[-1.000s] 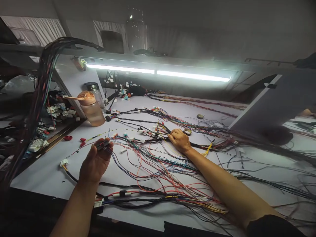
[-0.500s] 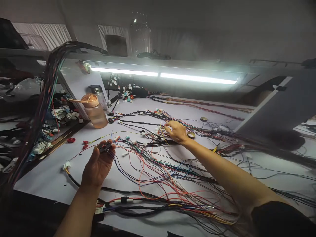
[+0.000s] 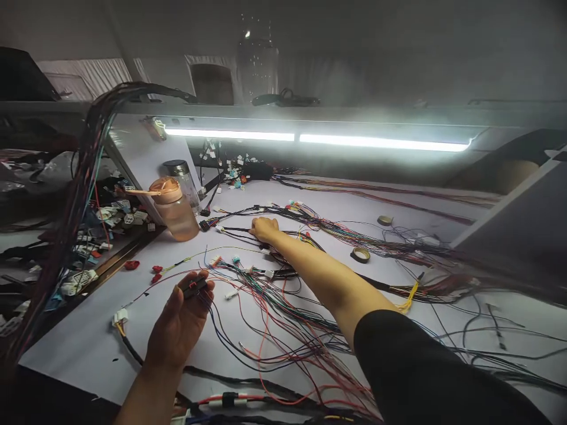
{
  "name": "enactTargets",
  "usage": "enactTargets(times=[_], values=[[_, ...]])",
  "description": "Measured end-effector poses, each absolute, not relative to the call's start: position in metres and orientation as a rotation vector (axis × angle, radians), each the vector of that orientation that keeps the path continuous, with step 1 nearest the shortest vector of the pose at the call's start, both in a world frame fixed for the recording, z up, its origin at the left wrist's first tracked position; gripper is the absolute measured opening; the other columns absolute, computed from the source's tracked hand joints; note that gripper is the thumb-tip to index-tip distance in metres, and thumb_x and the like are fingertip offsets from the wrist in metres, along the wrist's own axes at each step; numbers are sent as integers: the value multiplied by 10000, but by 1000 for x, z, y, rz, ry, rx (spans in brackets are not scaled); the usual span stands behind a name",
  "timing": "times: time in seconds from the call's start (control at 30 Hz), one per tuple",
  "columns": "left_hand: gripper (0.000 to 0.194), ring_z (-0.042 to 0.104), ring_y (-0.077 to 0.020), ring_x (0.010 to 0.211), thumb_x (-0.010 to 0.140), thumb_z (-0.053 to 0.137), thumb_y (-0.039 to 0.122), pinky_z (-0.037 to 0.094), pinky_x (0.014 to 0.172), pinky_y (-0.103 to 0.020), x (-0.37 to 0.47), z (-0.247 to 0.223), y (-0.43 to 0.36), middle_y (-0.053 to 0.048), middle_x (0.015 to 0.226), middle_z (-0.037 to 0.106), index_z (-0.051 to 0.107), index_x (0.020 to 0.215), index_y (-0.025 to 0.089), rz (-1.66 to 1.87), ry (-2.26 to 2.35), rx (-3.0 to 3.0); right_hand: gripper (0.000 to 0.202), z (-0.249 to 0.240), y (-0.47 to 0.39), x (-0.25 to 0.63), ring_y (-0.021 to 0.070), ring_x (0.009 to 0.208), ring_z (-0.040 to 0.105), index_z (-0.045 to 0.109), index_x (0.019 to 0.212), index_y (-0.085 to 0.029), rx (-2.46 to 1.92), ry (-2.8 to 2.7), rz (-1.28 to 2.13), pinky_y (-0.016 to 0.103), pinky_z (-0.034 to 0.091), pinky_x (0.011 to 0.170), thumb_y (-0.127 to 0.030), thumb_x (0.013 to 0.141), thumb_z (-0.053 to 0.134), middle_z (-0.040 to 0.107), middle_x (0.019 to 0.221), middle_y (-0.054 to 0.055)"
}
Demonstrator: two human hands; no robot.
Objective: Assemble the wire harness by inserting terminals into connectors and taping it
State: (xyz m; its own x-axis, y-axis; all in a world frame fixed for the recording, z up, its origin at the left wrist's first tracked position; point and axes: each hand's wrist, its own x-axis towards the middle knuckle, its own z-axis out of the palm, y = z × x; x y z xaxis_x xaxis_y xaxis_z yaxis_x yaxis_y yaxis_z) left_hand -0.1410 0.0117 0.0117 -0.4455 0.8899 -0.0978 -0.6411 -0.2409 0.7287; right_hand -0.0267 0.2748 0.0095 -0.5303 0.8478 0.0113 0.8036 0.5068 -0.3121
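My left hand (image 3: 179,327) is closed round a black connector (image 3: 194,287) with a small red part on its face. Dark blue wires (image 3: 217,316) run from the connector down to the right, over the white tabletop. Farther out, my right hand (image 3: 266,229) has its fingers curled on a thin black taped cable (image 3: 237,231), which ends at a white plug (image 3: 220,229) to the left. The fingertips are partly hidden by the hand. Below the right forearm spreads a loose bundle of red, green and blue wires (image 3: 283,301) with small white and teal plugs.
A peach-lidded bottle (image 3: 177,212) and a dark-lidded clear bottle (image 3: 186,183) stand at the left. Two tape rolls (image 3: 361,255) lie to the right. Loose connectors fill the far-left bin (image 3: 124,218). A wire bundle (image 3: 84,177) hangs in front. A light tube (image 3: 381,142) crosses the back.
My right hand has moved left along the tabletop, from the middle of the wires to the black cable. My left hand keeps the connector in nearly the same place. The view has shifted slightly.
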Motion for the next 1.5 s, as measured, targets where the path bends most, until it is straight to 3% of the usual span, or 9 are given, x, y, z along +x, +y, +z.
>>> enactTargets(times=[0.13, 0.27, 0.37, 0.57, 0.67, 1.07, 1.23, 1.37, 1.5], values=[[384, 699, -194, 817, 553, 877, 365, 599, 675, -213, -142, 12, 12, -57, 990, 729, 739, 870, 198, 1868, 840, 434, 206, 21, 288, -7, 202, 973, 615, 658, 1009, -213, -1263, -2592, 414, 308, 447, 821, -367, 925, 550, 672, 1080, 64], [458, 700, -196, 825, 552, 884, 330, 600, 697, -219, -142, 12, 13, -58, 973, 728, 730, 961, 192, 1876, 800, 408, 248, 38, 292, 19, 167, 866, 604, 641, 1067, -230, -1055, -2547, 410, 245, 399, 735, -389, 948, 494, 693, 950, 23], [558, 698, -192, 828, 590, 868, 322, 599, 710, -223, -140, 15, 13, -65, 958, 724, 689, 1100, 184, 1868, 772, 409, 308, 45, 285, 32, 143, 796, 585, 670, 1015, -202, -892, -2514, 422, 225, 380, 697, -409, 968, 446, 684, 878, 15], [563, 682, -154, 898, 771, 737, 215, 584, 784, -228, -136, 19, 11, -122, 1280, 597, 548, 1301, 212, 1864, 756, 437, 244, 35, 253, 45, 139, 786, 586, 718, 897, -178, -588, -2474, 425, 226, 385, 702, -376, 914, 577, 680, 853, 38], [628, 678, -144, 895, 813, 685, 174, 585, 778, -230, -136, 16, 13, -140, 1316, 555, 447, 1390, 246, 1858, 771, 422, 246, 29, 239, 51, 144, 757, 573, 721, 872, -166, -510, -2441, 394, 241, 392, 710, -367, 912, 585, 664, 820, 53], [512, 664, -130, 839, 796, 702, 183, 588, 740, -218, -135, 15, 17, -100, 1232, 565, 561, 1287, 214, 1866, 836, 384, 195, 35, 208, 61, 145, 725, 592, 699, 867, -181, -420, -2665, 269, 274, 342, 712, -360, 887, 625, 701, 821, 45], [553, 665, -132, 839, 723, 778, 219, 585, 743, -221, -134, 17, 16, -80, 1293, 541, 597, 1244, 247, 1859, 851, 444, 390, 53, 174, 21, 154, 794, 615, 692, 956, -213, -550, -2818, 71, 274, 303, 662, -500, 971, 428, 706, 929, 53], [610, 668, -138, 833, 663, 827, 247, 581, 740, -212, -137, 15, 17, -58, 1198, 596, 611, 1233, 263, 1874, 862, 464, 379, 55, 157, -3, 128, 745, 585, 708, 940, -249, -609, -2815, 80, 277, 226, 569, -471, 990, 406, 693, 891, 22], [594, 669, -140, 815, 650, 835, 250, 584, 748, -224, -138, 11, 20, -55, 1173, 608, 631, 1208, 250, 1869, 913, 483, 376, 47, 162, 5, 127, 735, 540, 704, 885, -225, -495, -2759, -85, 289, 207, 602, -420, 1003, 405, 677, 846, 29]])
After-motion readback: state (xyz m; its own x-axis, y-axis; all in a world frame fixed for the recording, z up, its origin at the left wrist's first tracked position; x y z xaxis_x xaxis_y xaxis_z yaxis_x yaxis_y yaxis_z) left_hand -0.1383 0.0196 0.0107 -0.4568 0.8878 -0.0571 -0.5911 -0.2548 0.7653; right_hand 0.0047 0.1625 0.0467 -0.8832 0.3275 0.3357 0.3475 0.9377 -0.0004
